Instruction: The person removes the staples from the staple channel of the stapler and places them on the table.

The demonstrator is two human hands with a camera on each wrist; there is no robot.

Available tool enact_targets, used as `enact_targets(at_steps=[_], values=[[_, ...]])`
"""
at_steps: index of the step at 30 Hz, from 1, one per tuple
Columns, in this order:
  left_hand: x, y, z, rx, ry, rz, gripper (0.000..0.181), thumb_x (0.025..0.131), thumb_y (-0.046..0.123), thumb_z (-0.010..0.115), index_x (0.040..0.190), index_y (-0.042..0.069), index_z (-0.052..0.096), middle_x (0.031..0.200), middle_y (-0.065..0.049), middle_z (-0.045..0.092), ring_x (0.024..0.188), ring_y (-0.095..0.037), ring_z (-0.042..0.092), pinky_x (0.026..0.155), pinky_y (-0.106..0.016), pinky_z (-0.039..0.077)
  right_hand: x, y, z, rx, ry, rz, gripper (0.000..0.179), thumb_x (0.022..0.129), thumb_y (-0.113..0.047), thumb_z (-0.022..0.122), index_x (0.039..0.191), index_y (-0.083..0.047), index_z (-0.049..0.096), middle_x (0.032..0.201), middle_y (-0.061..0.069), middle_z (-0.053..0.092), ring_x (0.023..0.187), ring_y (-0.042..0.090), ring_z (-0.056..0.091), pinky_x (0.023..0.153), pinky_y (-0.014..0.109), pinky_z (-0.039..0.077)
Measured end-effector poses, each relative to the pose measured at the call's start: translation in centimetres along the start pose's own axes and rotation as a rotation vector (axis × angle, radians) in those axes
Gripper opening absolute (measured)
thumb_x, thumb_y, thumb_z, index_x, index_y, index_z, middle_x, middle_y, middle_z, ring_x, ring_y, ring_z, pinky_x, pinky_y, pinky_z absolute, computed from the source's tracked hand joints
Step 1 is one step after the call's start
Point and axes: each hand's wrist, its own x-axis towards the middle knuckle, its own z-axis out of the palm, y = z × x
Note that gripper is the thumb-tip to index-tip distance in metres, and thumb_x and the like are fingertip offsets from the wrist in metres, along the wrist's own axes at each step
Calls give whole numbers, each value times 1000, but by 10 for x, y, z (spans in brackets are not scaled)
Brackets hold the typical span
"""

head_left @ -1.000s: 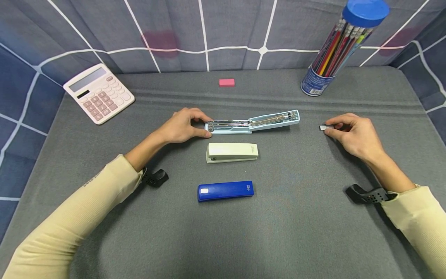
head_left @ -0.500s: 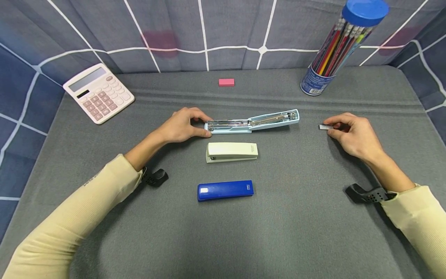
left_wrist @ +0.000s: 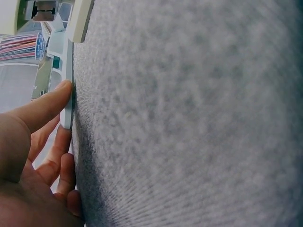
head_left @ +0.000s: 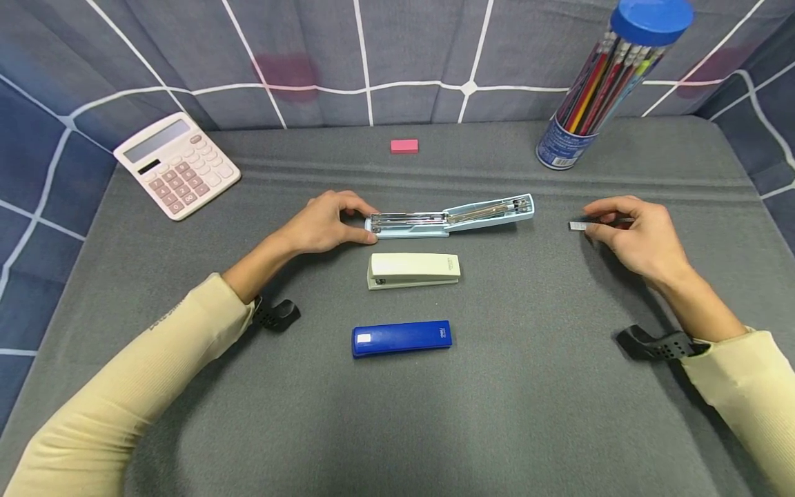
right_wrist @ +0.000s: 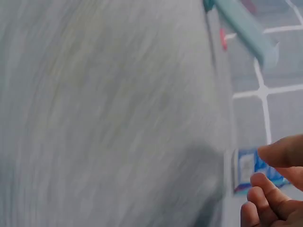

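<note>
The light blue stapler is swung wide, its upper arm laid back to the right and its metal channel showing. My left hand grips the left end of its base, thumb on the near side; in the left wrist view the thumb presses that edge. A small grey strip of staples lies on the table to the right. My right hand is just beside it, thumb and forefinger spread apart. In the right wrist view the fingers hold nothing.
A cream stapler and a blue stapler lie nearer the front. At the back are a pink eraser-like block, a calculator on the left and a tall tub of pencils on the right. A checked cloth hangs behind.
My right hand has let go of the strip of staples and spread its fingers, moving slightly right. The left hand and the light blue stapler have stayed put.
</note>
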Motion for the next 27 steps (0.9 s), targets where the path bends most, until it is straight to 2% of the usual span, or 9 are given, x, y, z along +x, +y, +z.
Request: enact_targets(at_steps=[4, 9, 13, 16, 19, 23, 27], values=[[0, 0, 0, 2, 1, 3, 38, 82, 19, 83, 116, 7, 72, 110, -6, 67, 96, -23, 53, 84, -41, 33, -4, -22, 2, 82, 35, 2, 21, 86, -2, 72, 108, -1, 70, 83, -22, 61, 75, -2, 56, 64, 10, 40], [0, 1, 0, 7, 3, -1, 37, 81, 20, 83, 115, 8, 73, 109, -5, 67, 95, -23, 52, 83, -41, 31, -16, -57, 16, 214, -3, -73, 22, 86, 2, 72, 104, -10, 73, 84, -14, 66, 73, 2, 58, 62, 12, 43], [0, 0, 1, 10, 4, -1, 38, 81, 20, 83, 116, 8, 73, 109, -5, 67, 95, -22, 52, 82, -41, 31, -27, -80, 32, 285, -104, -139, 20, 86, 5, 71, 104, -4, 72, 86, -4, 67, 73, 6, 60, 61, 14, 44], [1, 0, 1, 10, 3, 2, 38, 81, 20, 83, 116, 8, 73, 109, -5, 67, 95, -22, 52, 82, -41, 31, -34, -92, 46, 296, -199, -203, 22, 86, 5, 70, 108, 2, 69, 93, 6, 66, 77, 10, 60, 65, 16, 46], [1, 0, 1, 9, 3, 3, 38, 82, 20, 83, 116, 8, 72, 110, -5, 67, 96, -22, 52, 83, -41, 31, -38, -101, 61, 290, -310, -259, 26, 87, 2, 71, 113, 0, 68, 100, 11, 65, 82, 13, 61, 70, 20, 48], [1, 0, 1, 12, 2, -5, 39, 82, 20, 82, 117, 8, 72, 111, -6, 67, 97, -23, 52, 84, -42, 30, -41, -108, 76, 265, -437, -299, 34, 89, -6, 72, 123, -7, 66, 109, 5, 64, 91, 14, 61, 73, 26, 49], [0, 1, 1, 14, 1, -8, 39, 82, 20, 82, 117, 8, 72, 111, -6, 67, 97, -23, 52, 84, -43, 29, -41, -110, 85, 236, -467, -317, 38, 89, -7, 73, 126, -10, 64, 116, 1, 62, 94, 15, 59, 75, 31, 50]])
